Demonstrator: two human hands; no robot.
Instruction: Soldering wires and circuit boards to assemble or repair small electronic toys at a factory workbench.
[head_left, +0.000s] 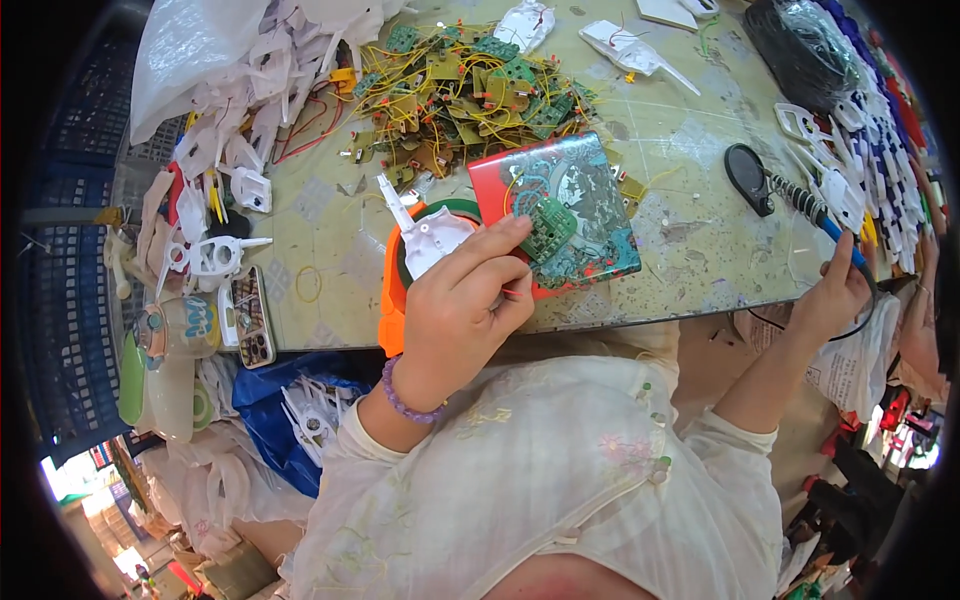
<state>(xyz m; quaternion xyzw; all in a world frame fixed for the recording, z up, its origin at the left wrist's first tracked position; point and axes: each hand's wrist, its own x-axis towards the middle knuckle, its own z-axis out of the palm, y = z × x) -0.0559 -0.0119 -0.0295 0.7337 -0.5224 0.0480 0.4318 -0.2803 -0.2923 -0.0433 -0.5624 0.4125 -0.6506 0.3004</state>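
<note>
My left hand point(470, 310), a beaded bracelet at its wrist, is closed with its fingertips at the edge of a small green circuit board point(550, 230). The board is over a red box with a dark patterned top point(600, 200). Just left of these fingers a white plastic shell point(432, 243) with a narrow stem rests on an orange ring-shaped object point(393, 315). Off to the right, my right hand point(835, 290) grips the blue handle of a soldering iron point(828, 226); its front end sits in a spring-coil holder point(795, 197). The left thumb is partly hidden.
A heap of circuit boards with yellow wires point(470, 95) lies at the back. White plastic shells point(270, 90) pile up at the left, near a phone point(252, 315). A black plastic-wrapped bundle point(800, 50) stands far right. A blue bag point(275, 420) hangs below the table edge.
</note>
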